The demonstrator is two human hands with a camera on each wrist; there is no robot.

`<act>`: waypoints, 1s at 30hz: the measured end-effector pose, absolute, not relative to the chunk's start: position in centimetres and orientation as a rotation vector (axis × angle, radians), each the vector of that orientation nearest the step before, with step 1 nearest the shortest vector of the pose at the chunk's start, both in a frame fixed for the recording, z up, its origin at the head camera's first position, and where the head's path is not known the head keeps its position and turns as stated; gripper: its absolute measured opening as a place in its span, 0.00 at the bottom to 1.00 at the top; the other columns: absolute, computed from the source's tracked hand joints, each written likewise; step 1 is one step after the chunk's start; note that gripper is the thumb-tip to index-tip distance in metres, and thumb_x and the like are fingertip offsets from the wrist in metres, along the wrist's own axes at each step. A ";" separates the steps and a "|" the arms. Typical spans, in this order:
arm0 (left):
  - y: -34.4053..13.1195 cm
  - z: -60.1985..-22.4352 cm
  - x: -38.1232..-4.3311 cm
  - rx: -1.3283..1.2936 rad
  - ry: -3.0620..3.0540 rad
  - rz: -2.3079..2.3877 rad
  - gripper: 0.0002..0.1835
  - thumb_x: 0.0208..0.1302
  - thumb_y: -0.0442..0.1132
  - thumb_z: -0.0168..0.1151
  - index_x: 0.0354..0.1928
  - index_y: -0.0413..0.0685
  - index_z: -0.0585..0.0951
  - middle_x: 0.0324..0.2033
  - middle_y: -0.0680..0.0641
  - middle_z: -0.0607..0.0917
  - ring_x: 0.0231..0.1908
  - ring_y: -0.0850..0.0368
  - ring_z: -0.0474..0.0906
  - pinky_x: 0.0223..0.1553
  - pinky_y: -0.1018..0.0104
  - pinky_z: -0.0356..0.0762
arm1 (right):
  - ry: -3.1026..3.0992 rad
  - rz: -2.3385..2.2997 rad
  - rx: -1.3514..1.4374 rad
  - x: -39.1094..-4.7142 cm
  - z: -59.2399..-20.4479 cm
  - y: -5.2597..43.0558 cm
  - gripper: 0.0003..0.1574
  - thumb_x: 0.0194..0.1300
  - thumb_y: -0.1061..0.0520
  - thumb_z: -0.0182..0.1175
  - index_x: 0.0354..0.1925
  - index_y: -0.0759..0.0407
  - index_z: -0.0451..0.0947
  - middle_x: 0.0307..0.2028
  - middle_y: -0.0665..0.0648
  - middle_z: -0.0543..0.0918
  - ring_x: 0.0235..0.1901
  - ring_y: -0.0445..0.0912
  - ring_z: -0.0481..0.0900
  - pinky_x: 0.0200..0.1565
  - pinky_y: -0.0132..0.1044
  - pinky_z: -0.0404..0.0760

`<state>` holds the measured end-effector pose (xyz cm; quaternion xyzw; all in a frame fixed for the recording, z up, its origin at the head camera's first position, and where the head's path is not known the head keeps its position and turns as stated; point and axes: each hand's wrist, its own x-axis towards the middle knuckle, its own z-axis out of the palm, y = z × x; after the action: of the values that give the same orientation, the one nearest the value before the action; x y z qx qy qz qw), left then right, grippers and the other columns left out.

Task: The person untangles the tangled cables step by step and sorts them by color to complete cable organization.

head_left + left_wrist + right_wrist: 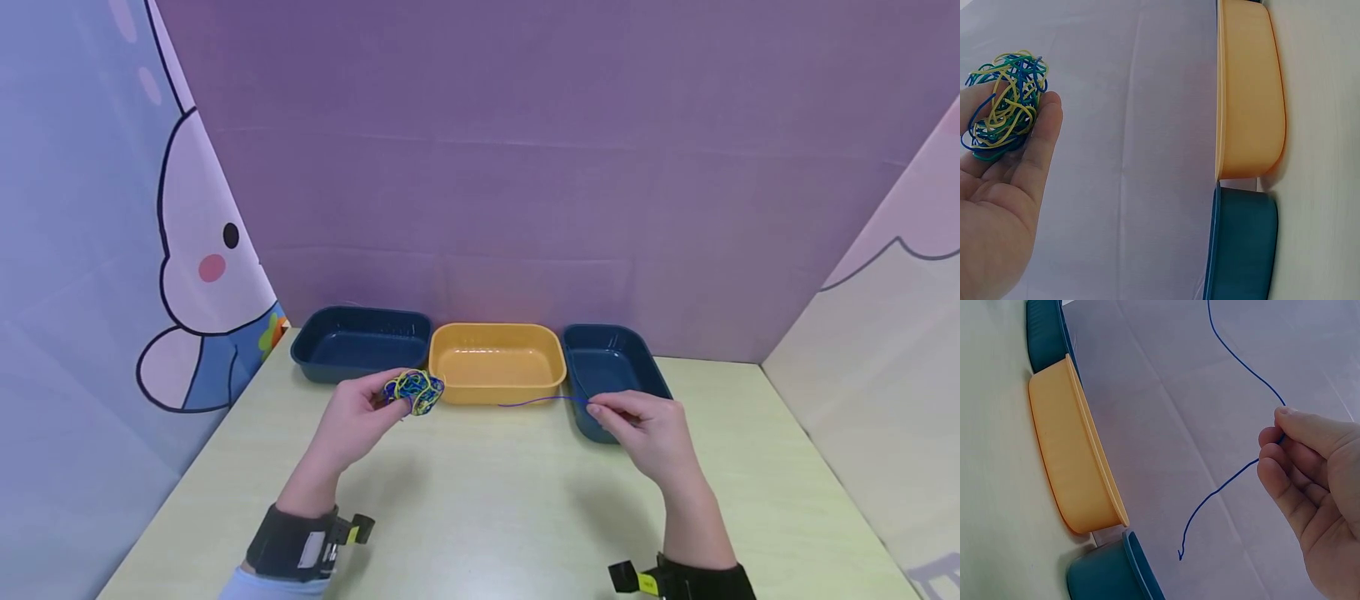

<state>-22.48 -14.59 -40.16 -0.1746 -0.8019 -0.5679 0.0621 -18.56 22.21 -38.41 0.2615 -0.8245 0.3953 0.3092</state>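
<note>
My left hand (356, 425) holds a tangled bundle of thin wires (417, 390), yellow, blue and green, above the table in front of the bins. In the left wrist view the wire bundle (1016, 109) sits between the thumb and the fingers. My right hand (645, 429) pinches a single blue wire (542, 400) between thumb and fingertips, off to the right of the bundle. The right wrist view shows the blue wire (1235, 353) running out both sides of the pinch, one end small and bent; the other leaves that frame.
Three bins stand in a row at the table's back: a dark blue bin (315, 367) on the left, a yellow bin (497, 395) in the middle and another dark blue bin (655, 375) on the right. Behind them hangs a purple cloth (510, 167).
</note>
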 end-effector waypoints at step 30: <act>-14.3 -39.8 -23.5 -0.486 -2.359 -1.739 0.17 0.62 0.34 0.63 0.54 0.50 0.80 0.47 0.47 0.83 0.41 0.55 0.79 0.39 0.63 0.82 | -2.592 1.001 0.602 -29.7 -37.6 21.4 0.07 0.65 0.51 0.63 0.39 0.49 0.85 0.25 0.48 0.82 0.23 0.42 0.75 0.25 0.37 0.80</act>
<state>-23.52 -14.33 -39.83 -0.1629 -0.7912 -0.5833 0.0852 -29.70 21.44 -37.56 0.2093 -0.9016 0.3480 0.1487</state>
